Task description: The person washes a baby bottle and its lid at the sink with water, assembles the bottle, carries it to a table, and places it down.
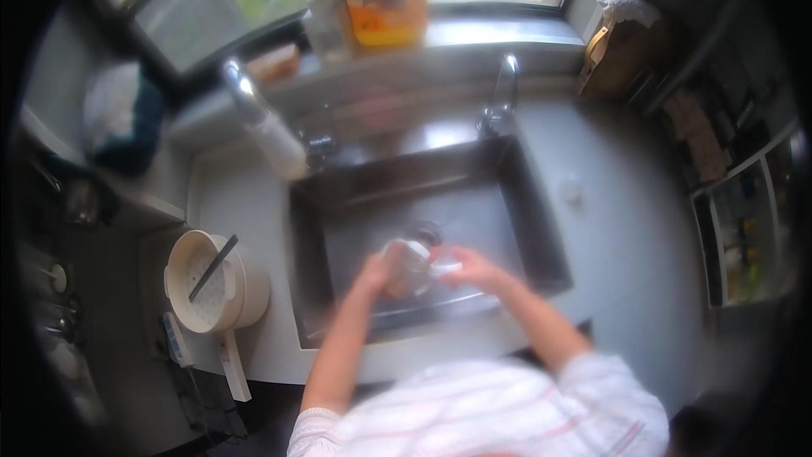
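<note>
Over the sink (534,220), my left hand (382,278) is wrapped around a clear, glass-like container (416,274) with a whitish rim. Close beside it, my right hand (475,269) pinches a small white piece (445,266). Blur hides what that piece is, and whether it touches the container. The round drain (425,232) shows just beyond both hands.
A cream pot (249,296) with a strainer insert and a dark stick stands left of the sink. Two faucets (245,89) (506,89) rise behind the basin. On the windowsill sit an orange-yellow jug (385,17) and a pump bottle (326,30).
</note>
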